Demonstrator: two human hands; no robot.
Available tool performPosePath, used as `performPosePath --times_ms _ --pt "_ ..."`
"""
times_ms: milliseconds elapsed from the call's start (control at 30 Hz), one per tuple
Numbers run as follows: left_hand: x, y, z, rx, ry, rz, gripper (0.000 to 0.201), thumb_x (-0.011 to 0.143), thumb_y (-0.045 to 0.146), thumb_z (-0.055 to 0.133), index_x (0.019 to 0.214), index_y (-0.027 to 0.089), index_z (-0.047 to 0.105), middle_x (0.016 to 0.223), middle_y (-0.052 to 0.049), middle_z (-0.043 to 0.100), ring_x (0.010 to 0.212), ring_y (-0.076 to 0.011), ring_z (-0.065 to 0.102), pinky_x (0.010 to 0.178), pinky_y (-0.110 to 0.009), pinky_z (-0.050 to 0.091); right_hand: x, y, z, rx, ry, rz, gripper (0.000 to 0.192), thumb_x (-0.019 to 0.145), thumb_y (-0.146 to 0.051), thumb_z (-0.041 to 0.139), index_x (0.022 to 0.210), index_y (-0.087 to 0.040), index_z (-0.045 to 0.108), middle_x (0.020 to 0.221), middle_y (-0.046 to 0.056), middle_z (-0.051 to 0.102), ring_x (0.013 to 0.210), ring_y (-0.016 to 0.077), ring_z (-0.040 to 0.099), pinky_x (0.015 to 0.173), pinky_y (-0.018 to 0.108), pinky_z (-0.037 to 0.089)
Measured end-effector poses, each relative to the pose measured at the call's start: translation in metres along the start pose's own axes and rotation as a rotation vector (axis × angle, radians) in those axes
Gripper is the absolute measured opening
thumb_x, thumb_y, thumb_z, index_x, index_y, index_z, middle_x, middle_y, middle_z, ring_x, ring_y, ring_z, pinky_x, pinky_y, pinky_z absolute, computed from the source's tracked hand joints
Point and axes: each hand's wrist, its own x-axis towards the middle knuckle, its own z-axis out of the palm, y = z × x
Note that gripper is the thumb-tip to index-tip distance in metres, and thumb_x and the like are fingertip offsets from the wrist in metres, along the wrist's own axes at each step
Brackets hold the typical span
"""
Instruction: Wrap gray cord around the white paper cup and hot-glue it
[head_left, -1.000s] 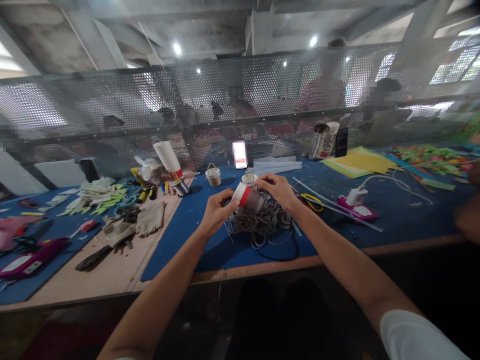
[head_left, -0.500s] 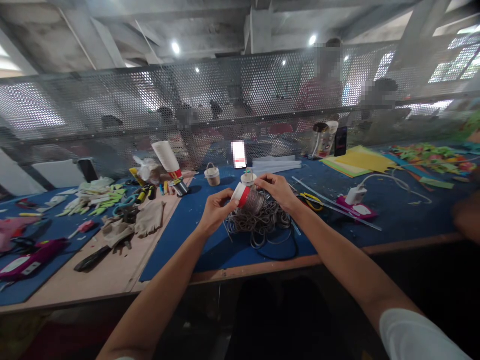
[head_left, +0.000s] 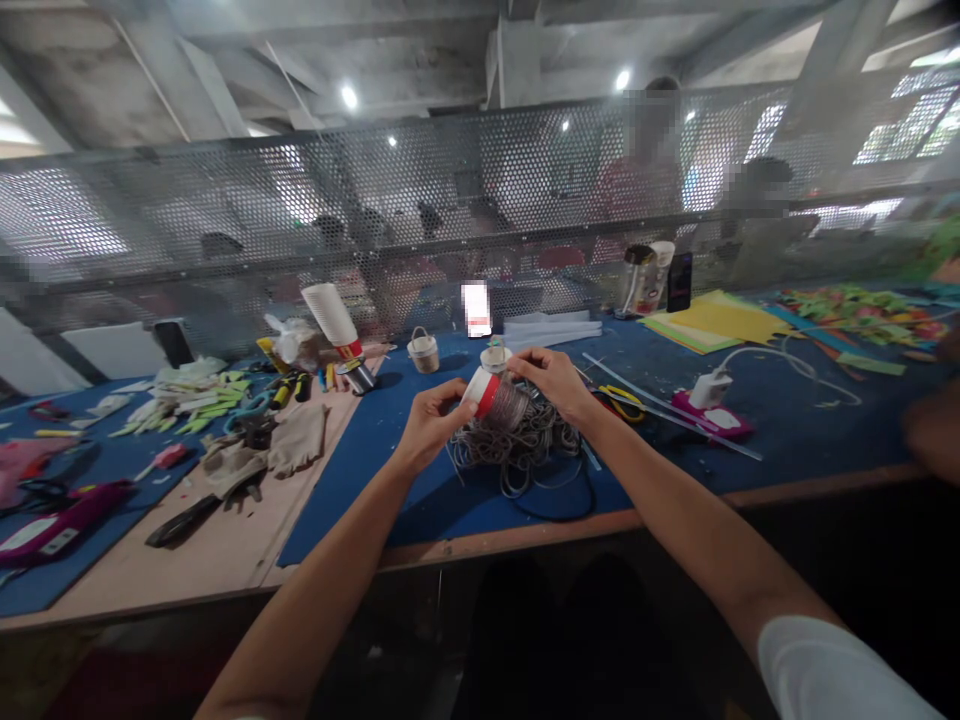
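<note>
A paper cup [head_left: 482,390], white with a red band, is tilted on its side with grey cord wound round its lower part. My left hand [head_left: 433,425] is closed on the cup's rim end. At the wound end, the fingers of my right hand [head_left: 553,380] are pinched together on what looks like the grey cord, though the strand between them is hard to make out. Beneath both hands lies a loose tangled heap of grey cord [head_left: 536,455] on the blue mat [head_left: 352,470].
Behind the hands stand a small handled cup [head_left: 424,352] and a lit phone [head_left: 476,308]. Stacked paper cups [head_left: 330,315] lean at left, near gloves [head_left: 296,440]. Yellow-handled scissors [head_left: 624,403], a purple glue gun or power strip [head_left: 712,415] and yellow sheets [head_left: 727,318] lie right.
</note>
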Motion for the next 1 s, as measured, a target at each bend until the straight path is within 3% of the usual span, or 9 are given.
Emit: performPosePath --times_ms 1000 --pt "0.0016 -0.0013 -0.0005 -0.062 0.0 0.017 0.017 0.076 0.032 0.073 0.078 0.015 0.072 0.074 -0.001 0.06 0.068 -0.0142 0.051 0.064 -0.024 0.04 0.0 0.0099 -0.0016 -0.007 -0.112 0.055 0.024 0.077 -0.039 0.065 0.079 -0.016 0.071 0.075 0.001 0.066 0.072 0.0154 0.058 0.072 0.027 0.043"
